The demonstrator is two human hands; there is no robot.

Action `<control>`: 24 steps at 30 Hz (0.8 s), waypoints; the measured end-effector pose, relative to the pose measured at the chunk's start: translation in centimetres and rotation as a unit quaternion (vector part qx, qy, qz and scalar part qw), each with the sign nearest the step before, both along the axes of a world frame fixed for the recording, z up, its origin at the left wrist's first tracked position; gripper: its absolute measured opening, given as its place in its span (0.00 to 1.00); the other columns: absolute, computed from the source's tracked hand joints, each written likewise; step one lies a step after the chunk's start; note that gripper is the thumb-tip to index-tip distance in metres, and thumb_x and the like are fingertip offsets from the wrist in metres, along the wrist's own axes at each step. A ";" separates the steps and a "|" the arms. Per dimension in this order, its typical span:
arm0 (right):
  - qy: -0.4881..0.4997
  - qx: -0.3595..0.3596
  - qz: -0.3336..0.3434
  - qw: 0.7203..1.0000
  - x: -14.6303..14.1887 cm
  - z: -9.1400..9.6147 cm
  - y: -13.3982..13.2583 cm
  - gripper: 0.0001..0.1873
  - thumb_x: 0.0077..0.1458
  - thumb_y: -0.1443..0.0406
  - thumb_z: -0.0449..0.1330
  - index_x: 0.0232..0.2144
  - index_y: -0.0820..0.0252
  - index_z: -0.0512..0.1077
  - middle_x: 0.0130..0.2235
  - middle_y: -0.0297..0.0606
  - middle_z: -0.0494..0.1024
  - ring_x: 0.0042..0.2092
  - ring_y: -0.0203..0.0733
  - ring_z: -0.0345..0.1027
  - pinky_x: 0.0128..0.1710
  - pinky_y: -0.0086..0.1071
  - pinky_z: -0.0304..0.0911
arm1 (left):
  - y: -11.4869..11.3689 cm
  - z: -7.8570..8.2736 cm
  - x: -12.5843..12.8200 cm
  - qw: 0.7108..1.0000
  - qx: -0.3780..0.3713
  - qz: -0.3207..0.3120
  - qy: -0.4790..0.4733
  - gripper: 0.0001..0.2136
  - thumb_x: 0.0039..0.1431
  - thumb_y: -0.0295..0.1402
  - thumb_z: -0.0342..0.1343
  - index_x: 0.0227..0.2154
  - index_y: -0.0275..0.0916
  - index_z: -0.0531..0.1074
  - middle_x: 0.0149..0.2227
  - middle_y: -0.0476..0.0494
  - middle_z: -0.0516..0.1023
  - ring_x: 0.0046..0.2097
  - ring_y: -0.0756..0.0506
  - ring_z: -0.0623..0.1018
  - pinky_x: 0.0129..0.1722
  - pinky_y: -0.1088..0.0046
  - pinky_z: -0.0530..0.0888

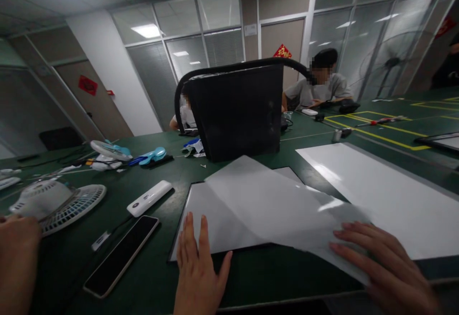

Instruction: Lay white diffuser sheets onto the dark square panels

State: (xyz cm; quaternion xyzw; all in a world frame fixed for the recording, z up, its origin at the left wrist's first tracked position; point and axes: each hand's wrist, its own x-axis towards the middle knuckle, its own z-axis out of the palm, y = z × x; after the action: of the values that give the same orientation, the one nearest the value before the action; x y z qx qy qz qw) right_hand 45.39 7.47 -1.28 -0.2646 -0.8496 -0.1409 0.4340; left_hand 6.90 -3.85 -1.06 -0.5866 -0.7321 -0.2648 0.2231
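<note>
My left hand (199, 272) lies flat, palm down, on the near edge of a dark-framed white panel (201, 210) that rests on the green table (150, 276). A large translucent sheet (272, 205) lies skewed over the panel, and its near right corner lifts off the table. My right hand (383, 267) holds that corner, fingers spread on top and thumb hidden beneath.
Another person's hand (17, 257) touches a white fan (57, 202) at far left. A phone (122, 253) and a white power bank (149, 198) lie left of the panel. A black box (236, 109) stands behind, a big white sheet (387, 195) to the right. Two people sit across.
</note>
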 end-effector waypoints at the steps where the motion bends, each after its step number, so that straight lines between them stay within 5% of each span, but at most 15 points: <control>1: -0.002 -0.008 -0.012 1.000 -1.0 0.0 0.9 0.25 0.67 0.68 0.55 0.60 0.39 0.76 0.56 0.33 0.79 0.59 0.47 0.72 0.60 0.44 0.70 | 0.0 0.1 0.0 1.000 0.001 0.001 0.007 0.45 0.70 0.38 0.58 0.79 0.46 0.35 0.81 0.27 0.39 0.79 0.23 0.51 0.69 0.29 0.64; 5: -0.038 -0.103 -0.061 0.992 -2.5 -0.9 3.6 0.20 0.67 0.65 0.54 0.51 0.38 0.81 0.52 0.32 0.81 0.53 0.46 0.76 0.49 0.46 0.77 | 0.0 0.0 -0.6 0.998 -0.028 -0.020 0.052 0.33 0.68 0.37 0.59 0.74 0.51 0.58 0.80 0.30 0.48 0.78 0.22 0.55 0.68 0.26 0.65; 9: -0.041 -0.137 -0.106 0.984 -1.8 -2.4 4.4 0.19 0.68 0.62 0.52 0.48 0.44 0.82 0.53 0.32 0.82 0.52 0.49 0.78 0.51 0.54 0.80 | 0.2 -0.4 -1.4 0.995 -0.064 -0.067 0.033 0.17 0.67 0.37 0.59 0.58 0.49 0.78 0.66 0.35 0.76 0.67 0.29 0.75 0.63 0.34 0.75; 12: -0.039 -0.153 -0.137 0.978 -1.4 -3.2 4.7 0.20 0.70 0.60 0.51 0.51 0.47 0.82 0.55 0.34 0.82 0.58 0.54 0.76 0.55 0.60 0.78 | 0.5 -0.5 -1.6 0.991 -0.088 -0.096 -0.009 0.14 0.68 0.36 0.59 0.53 0.48 0.81 0.58 0.40 0.83 0.59 0.35 0.82 0.59 0.44 0.81; 19: -0.019 -0.165 -0.157 0.974 -1.6 -1.9 4.0 0.25 0.69 0.59 0.49 0.63 0.51 0.74 0.67 0.40 0.72 0.70 0.61 0.61 0.63 0.69 0.69 | 0.5 -0.3 -1.4 0.990 -0.090 -0.109 -0.008 0.17 0.69 0.37 0.58 0.57 0.45 0.80 0.59 0.41 0.84 0.60 0.36 0.82 0.59 0.47 0.83; 24: -0.007 -0.149 -0.192 0.970 3.8 -2.1 3.8 0.30 0.70 0.51 0.51 0.68 0.49 0.68 0.71 0.43 0.66 0.74 0.62 0.53 0.74 0.69 0.48 | 0.3 -0.1 -1.3 0.990 -0.093 -0.102 -0.001 0.17 0.69 0.37 0.57 0.57 0.44 0.80 0.60 0.41 0.84 0.61 0.36 0.82 0.59 0.47 0.83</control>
State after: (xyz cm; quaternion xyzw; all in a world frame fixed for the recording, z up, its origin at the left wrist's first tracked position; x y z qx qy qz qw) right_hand 49.17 11.32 -3.33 -0.4837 -0.7971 -0.0950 0.3487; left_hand 5.58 -3.52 -1.16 -0.6761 -0.6903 -0.2173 0.1386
